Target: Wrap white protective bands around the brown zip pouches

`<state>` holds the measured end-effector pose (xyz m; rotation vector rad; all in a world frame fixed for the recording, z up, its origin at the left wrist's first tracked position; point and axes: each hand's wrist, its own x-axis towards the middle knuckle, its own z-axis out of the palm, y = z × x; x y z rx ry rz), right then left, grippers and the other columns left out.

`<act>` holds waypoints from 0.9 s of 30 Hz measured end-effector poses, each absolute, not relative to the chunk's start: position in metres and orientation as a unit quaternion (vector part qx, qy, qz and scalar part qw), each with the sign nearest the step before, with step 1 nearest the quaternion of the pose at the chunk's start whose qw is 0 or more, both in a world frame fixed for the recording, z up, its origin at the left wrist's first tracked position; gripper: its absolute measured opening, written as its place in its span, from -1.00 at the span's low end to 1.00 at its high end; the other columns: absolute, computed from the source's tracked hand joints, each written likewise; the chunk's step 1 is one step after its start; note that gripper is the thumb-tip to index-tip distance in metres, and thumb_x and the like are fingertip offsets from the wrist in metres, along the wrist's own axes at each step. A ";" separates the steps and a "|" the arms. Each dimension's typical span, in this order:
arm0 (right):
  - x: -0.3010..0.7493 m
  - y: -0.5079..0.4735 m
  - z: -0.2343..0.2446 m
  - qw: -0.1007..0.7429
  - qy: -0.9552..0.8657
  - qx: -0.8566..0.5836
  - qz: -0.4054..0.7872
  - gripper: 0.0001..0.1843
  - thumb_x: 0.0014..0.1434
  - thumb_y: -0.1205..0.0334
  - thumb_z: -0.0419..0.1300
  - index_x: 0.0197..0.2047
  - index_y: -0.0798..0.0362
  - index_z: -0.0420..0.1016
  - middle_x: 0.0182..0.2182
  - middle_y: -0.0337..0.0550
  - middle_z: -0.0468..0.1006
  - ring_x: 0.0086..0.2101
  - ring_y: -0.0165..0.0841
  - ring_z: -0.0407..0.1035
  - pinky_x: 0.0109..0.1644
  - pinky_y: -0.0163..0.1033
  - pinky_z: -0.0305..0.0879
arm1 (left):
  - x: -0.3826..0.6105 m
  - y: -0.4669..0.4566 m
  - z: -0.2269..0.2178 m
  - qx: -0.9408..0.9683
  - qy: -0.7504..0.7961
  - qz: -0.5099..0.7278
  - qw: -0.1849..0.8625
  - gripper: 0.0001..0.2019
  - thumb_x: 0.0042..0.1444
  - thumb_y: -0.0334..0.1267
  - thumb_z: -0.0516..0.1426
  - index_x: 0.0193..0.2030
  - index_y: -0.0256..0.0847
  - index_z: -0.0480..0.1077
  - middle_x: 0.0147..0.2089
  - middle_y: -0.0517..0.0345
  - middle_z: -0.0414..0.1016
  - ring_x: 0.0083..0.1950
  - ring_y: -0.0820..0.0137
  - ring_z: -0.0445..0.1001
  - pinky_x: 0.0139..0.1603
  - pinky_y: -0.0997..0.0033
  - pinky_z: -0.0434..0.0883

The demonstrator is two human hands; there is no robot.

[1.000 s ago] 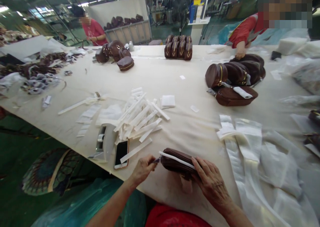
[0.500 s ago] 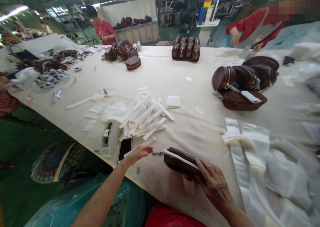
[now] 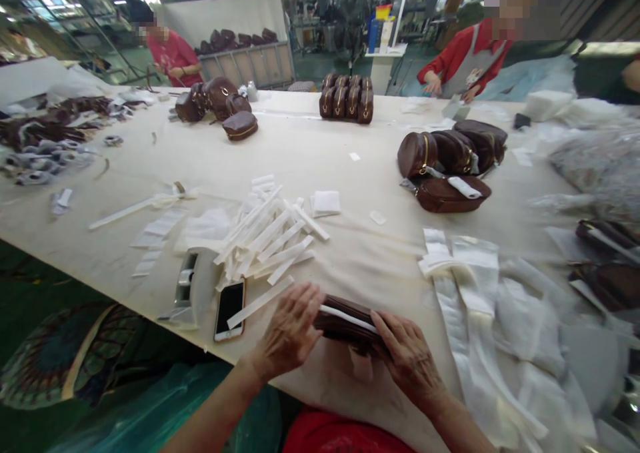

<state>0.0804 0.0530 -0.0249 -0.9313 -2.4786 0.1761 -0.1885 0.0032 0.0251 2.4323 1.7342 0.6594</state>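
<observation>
The dark brown leather pouch (image 3: pixel 340 331) lies between the two hands at the near edge of the cloth-covered table (image 3: pixel 360 226), directly in front of the body. Its long axis runs from hand to hand, slanting so that the right end sits closer to the wearer. Neither hand is nearer, since each touches one end. The left hand (image 3: pixel 293 326) has its fingers pressed together, cupped with the thumb around the left end; the right hand (image 3: pixel 413 356) lays its fingers along the right end, its thumb hidden. A slim, matte white strip (image 3: pixel 353 320) follows the pouch's length against smooth, faintly glossy leather.

Just left lies a glass-fronted smartphone (image 3: pixel 230 310), then a rounded grey tape dispenser (image 3: pixel 199 283). Beyond it spreads a loose heap of flat white paper strips (image 3: pixel 270 240); to the right, limp translucent wrapping sheets (image 3: pixel 475 260). Farther off rest rounded brown bags (image 3: pixel 453 195) with brass-coloured zips and, past them, neat rows of upright pouches (image 3: pixel 346 100).
</observation>
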 end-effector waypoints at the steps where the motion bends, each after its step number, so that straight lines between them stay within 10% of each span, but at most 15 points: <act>1: 0.081 0.053 -0.024 0.244 -0.905 -0.343 0.065 -0.44 0.25 0.32 0.00 0.31 0.06 0.07 0.02 0.06 0.44 -0.05 -0.16 0.33 0.00 -0.01 0.26 | -0.179 0.005 0.028 0.830 0.515 0.213 0.008 -0.58 0.17 -0.33 0.06 0.18 -0.31 0.18 0.21 -0.16 0.27 0.32 0.12 0.09 0.27 -0.03 0.16; 11: 0.101 0.046 -0.017 0.358 -0.828 -0.390 0.185 -0.79 0.22 0.23 0.11 -0.08 -0.04 0.48 -0.04 -0.05 0.49 -0.02 -0.24 0.39 0.01 -0.08 0.41 | -0.153 0.018 -0.008 0.842 0.445 0.305 -0.021 -0.85 0.21 -0.42 0.00 -0.13 -0.26 0.35 0.02 -0.05 0.46 0.13 0.26 0.35 0.06 0.20 0.33; 27: 0.099 0.045 -0.024 0.401 -0.785 -0.425 0.207 -0.84 0.24 0.39 0.03 -0.18 0.03 0.40 -0.10 -0.08 0.53 -0.01 -0.32 0.42 0.15 -0.16 0.34 | -0.137 0.031 -0.003 0.858 0.430 0.280 -0.020 -0.89 0.19 -0.27 0.04 -0.20 -0.26 0.30 0.04 -0.18 0.42 0.15 0.16 0.34 0.10 0.07 0.30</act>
